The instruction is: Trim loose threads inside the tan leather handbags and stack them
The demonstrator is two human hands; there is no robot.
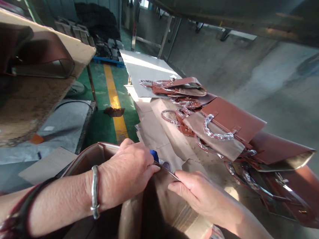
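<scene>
An open brown handbag [171,199] with a tan lining fills the bottom middle, its mouth facing up toward me. My left hand [134,163], with a silver bangle on the wrist, pinches the bag's upper rim. Just to the right, my right hand [196,193] grips the same rim between thumb and fingers. The short stretch of edge between both hands runs down to the right. A plastic-wrapped handle [218,238] shows at the lower right of this bag. Much of its outside is hidden by my forearms.
Several brown handbags with plastic-wrapped handles, such as one brown bag [234,116], lie along a cardboard-covered table [160,123] to the right. More brown leather pieces [42,51] rest on a worktable [34,105] at the left. A yellow line [113,90] crosses the green floor.
</scene>
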